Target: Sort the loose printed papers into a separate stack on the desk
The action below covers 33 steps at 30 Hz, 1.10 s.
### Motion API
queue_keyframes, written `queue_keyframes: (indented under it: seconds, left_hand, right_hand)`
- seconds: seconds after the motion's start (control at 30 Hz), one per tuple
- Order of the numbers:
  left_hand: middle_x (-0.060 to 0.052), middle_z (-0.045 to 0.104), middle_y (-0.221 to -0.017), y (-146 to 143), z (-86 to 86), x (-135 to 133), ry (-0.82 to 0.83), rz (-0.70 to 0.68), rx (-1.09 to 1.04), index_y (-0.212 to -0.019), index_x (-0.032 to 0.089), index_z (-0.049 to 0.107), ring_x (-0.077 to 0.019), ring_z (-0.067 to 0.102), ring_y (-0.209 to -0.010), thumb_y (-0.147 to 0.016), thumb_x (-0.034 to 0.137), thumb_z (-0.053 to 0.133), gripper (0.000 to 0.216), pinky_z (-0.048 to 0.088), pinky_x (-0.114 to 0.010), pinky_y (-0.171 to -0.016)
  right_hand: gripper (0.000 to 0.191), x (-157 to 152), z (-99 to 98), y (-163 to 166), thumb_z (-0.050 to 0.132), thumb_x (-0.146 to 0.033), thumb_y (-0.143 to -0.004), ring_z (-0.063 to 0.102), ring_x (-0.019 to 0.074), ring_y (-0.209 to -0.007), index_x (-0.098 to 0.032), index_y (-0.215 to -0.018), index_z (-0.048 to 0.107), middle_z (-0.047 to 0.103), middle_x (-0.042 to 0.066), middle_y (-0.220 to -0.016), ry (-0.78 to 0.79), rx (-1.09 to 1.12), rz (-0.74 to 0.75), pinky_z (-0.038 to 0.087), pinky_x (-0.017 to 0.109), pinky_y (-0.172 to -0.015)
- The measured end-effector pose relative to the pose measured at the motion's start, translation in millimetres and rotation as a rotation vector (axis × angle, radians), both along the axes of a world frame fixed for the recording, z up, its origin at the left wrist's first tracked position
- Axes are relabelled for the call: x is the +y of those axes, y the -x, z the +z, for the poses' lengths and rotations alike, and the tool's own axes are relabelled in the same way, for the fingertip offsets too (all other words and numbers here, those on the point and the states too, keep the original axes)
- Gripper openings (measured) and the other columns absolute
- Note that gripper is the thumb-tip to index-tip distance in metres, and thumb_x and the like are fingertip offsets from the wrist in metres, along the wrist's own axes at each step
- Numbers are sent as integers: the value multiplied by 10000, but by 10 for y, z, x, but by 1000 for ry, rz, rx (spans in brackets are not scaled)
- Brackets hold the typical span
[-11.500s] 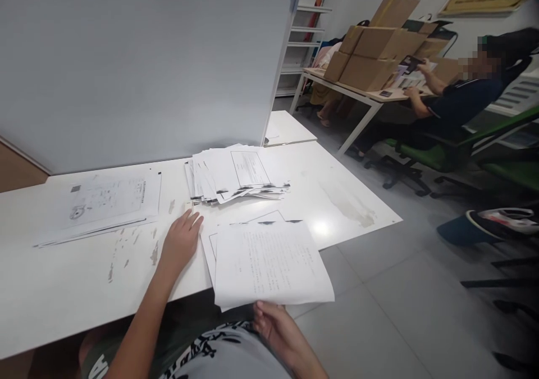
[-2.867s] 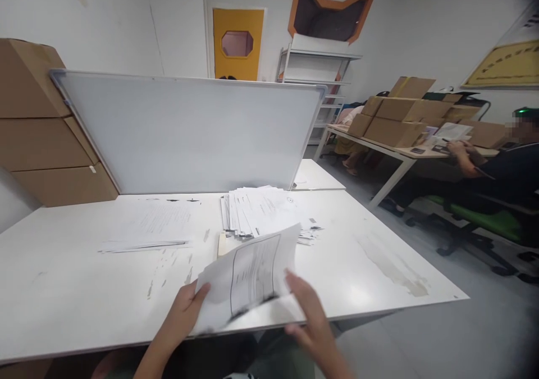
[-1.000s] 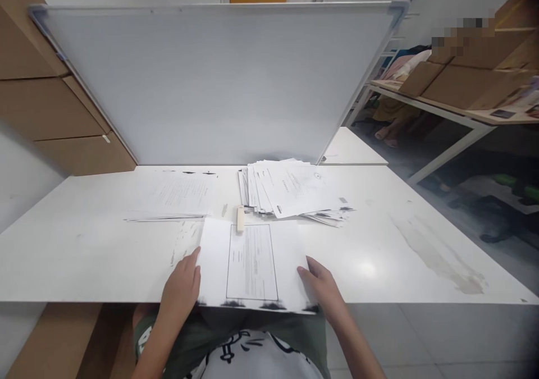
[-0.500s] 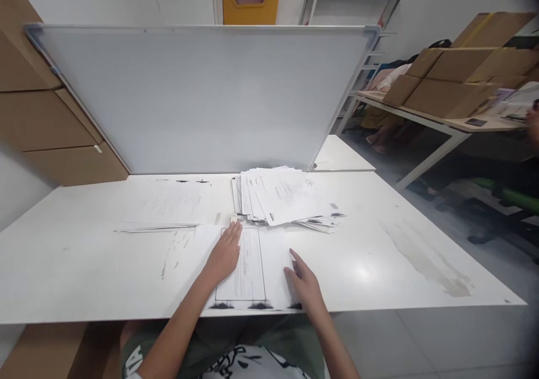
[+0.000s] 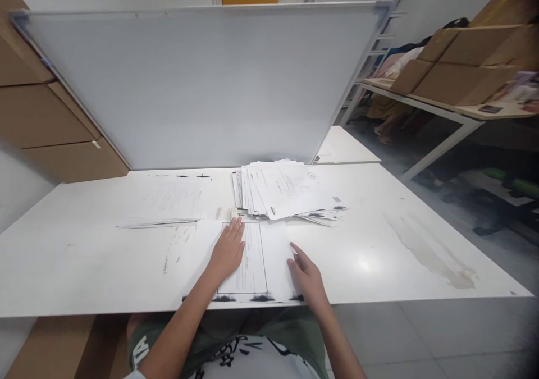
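Observation:
A white sheet with a printed black-outlined box (image 5: pixel 255 266) lies by the table's front edge. My left hand (image 5: pixel 228 250) rests palm down on it, fingers stretched over the upper left of the box. Just beyond those fingertips is a small pale block (image 5: pixel 234 214), perhaps an eraser. At the sheet's right side is my right hand (image 5: pixel 307 275), index finger extended and the others partly curled, with nothing visible in it. A messy pile of printed papers (image 5: pixel 286 191) lies behind the sheet. Further left sits a neater stack of printed sheets (image 5: pixel 172 199).
A whiteboard (image 5: pixel 202 87) stands upright along the table's back. Cardboard boxes (image 5: pixel 54 115) are stacked at the left. Another table (image 5: pixel 438 101) with cardboard boxes (image 5: pixel 467 81) is at the right. Smudges (image 5: pixel 433 255) mark the white tabletop.
The view has tilted down slightly. My left hand stays on the sheet with little movement. My right hand keeps beside the sheet's right side, its thumb a little closer to the index finger.

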<state>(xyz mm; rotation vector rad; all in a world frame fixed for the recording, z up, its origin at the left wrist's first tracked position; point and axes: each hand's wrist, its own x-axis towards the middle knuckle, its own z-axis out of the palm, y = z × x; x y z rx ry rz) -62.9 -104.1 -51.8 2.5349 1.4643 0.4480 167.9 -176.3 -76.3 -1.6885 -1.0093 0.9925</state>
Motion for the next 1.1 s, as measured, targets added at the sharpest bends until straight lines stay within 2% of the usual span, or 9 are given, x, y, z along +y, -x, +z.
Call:
queue_keyframes:
  seconds: [0.13, 0.27, 0.43, 0.57, 0.63, 0.7, 0.87, 0.97, 1.1]
  left_hand:
    - [-88, 184, -1566, -14, 150, -41, -79, 7, -20, -1484, 156, 187, -250, 34, -1442, -954, 233, 293, 546, 198, -496, -1152]
    - [-56, 214, -1562, 66, 216, -270, -136, 58, -44, -1495, 196, 151, -252, -4, -1444, -961, 248, 289, 554, 198, -515, -1150]
    - [-117, 263, -1539, 416, -67, -746, -153, 317, -5, -1459, 136, 280, -299, 4, -1442, -941, 306, 341, 549, 223, -562, -1127]
    - [-176, 337, -1496, 814, -353, -1142, -132, 484, 38, -1434, 74, 323, -316, 151, -1428, -918, 382, 356, 601, 229, -558, -1126]
    - [-169, 303, -1514, 1010, -406, -1316, -111, 517, 23, -1450, 84, 289, -303, 172, -1426, -918, 400, 343, 621, 239, -540, -1128]
    - [-163, 225, -1544, 1189, -382, -1458, -104, 615, -31, -1473, 102, 226, -305, 132, -1434, -920, 413, 333, 643, 212, -553, -1132]
    - [-162, 119, -1569, 1535, -86, -1651, -105, 915, -332, -1506, 148, 47, -334, 94, -1436, -914, 454, 358, 736, 183, -582, -1130]
    - [-145, 88, -1577, 1640, 96, -1703, -186, 1022, -450, -1508, 158, 39, -338, 103, -1434, -902, 477, 380, 765, 164, -569, -1141]
    - [-107, 165, -1569, 1596, 222, -1832, -213, 1029, -450, -1506, 204, 111, -314, 102, -1439, -903, 467, 393, 716, 173, -583, -1137]
  right_hand:
    - [662, -75, 57, 33, 581, -474, -696, 610, 220, -854, -144, -1269, 589, 664, 71, -927, -30, 56, -41, 477, 328, -800]
    - [697, -231, 113, -6, 627, -473, -651, 621, 238, -857, -117, -1249, 593, 665, 88, -912, 31, 163, -81, 492, 338, -796]
    - [449, -468, 226, -93, 609, -411, -710, 615, 234, -771, -166, -1080, 675, 675, 60, -802, 58, 216, 183, 498, 337, -705]
    - [294, -537, 334, 36, 528, -372, -793, 568, 205, -714, -191, -972, 674, 639, 35, -747, -9, -33, 324, 463, 312, -682]
    - [279, -524, 374, 188, 503, -382, -822, 555, 200, -719, -193, -947, 667, 635, 39, -755, -57, -107, 369, 450, 303, -686]
    - [285, -475, 407, 372, 494, -410, -839, 548, 192, -712, -191, -915, 661, 634, 38, -759, -128, -46, 415, 440, 287, -669]
    - [239, -37, 551, 895, 538, -419, -793, 501, 162, -622, -197, -781, 625, 565, -7, -645, -205, 200, 370, 396, 250, -569]
    - [162, 522, 666, 1283, 527, -327, -751, 503, 157, -630, -195, -770, 618, 560, -19, -647, -241, 112, 308, 397, 248, -575]
    - [168, 1376, 688, 1805, 504, -255, -783, 529, 155, -646, -176, -859, 631, 565, -28, -661, -222, 19, 277, 425, 266, -617]
